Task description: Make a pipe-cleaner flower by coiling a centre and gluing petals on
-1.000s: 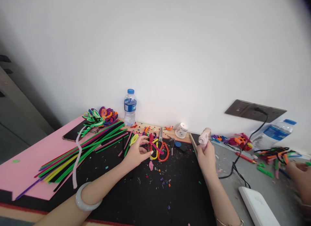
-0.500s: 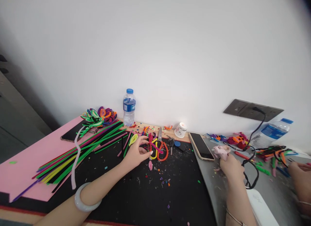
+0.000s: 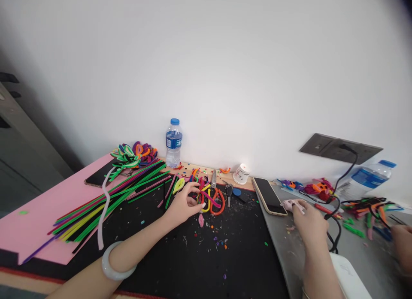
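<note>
My left hand (image 3: pixel 184 203) pinches a looped bunch of bent pipe cleaners (image 3: pixel 210 199), yellow, orange and pink, that lies on the black mat (image 3: pixel 193 252). A pale bangle sits on that wrist. My right hand (image 3: pixel 308 220) rests on the grey tabletop with its fingers curled over the pink glue gun (image 3: pixel 290 204), which lies flat just right of a phone (image 3: pixel 269 196). The gun's black cable (image 3: pixel 334 232) loops past my right wrist up to the wall socket (image 3: pixel 341 148).
A bundle of straight pipe cleaners (image 3: pixel 112 196) lies on a pink sheet (image 3: pixel 35 217) at left. A water bottle (image 3: pixel 174 142), scissors (image 3: pixel 213 178), keys (image 3: pixel 229 190) and paper cup (image 3: pixel 240 173) line the wall. Another person's hand (image 3: pixel 402 245) works at far right near a white box (image 3: pixel 349 277).
My right hand has carried the pink glue gun from upright above the phone down and rightward, laying it flat on the grey table. My left hand has kept its pinch.
</note>
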Motion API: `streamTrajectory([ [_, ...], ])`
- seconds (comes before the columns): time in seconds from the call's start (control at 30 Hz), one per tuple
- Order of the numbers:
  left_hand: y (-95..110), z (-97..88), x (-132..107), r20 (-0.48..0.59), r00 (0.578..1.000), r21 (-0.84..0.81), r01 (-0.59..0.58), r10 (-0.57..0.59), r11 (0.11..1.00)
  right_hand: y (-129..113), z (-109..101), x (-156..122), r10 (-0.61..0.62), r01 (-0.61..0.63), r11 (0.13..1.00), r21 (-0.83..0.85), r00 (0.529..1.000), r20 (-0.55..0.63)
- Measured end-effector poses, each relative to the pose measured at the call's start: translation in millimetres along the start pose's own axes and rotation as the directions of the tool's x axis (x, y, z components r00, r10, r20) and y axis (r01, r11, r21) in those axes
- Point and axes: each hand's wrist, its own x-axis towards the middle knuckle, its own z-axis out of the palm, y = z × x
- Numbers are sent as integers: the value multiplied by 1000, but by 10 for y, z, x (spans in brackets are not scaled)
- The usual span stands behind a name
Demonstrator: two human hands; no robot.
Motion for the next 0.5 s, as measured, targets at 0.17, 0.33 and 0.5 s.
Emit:
streamTrajectory([
  [0.17, -24, -2, 11, 8, 1000, 14, -4, 4, 1000, -579, 57, -375, -344, 353, 793, 496, 932, -114],
  [0.33, -17, -9, 3, 13, 999, 74, -47, 46, 996, -1126, 143, -873, -727, 505, 462, 729, 686, -15],
  [0.5, -5, -13, -11, 53, 995, 111, -93, 87, 990, -1427, 175, -1132, -849, 617, 240, 749, 507, -146],
])
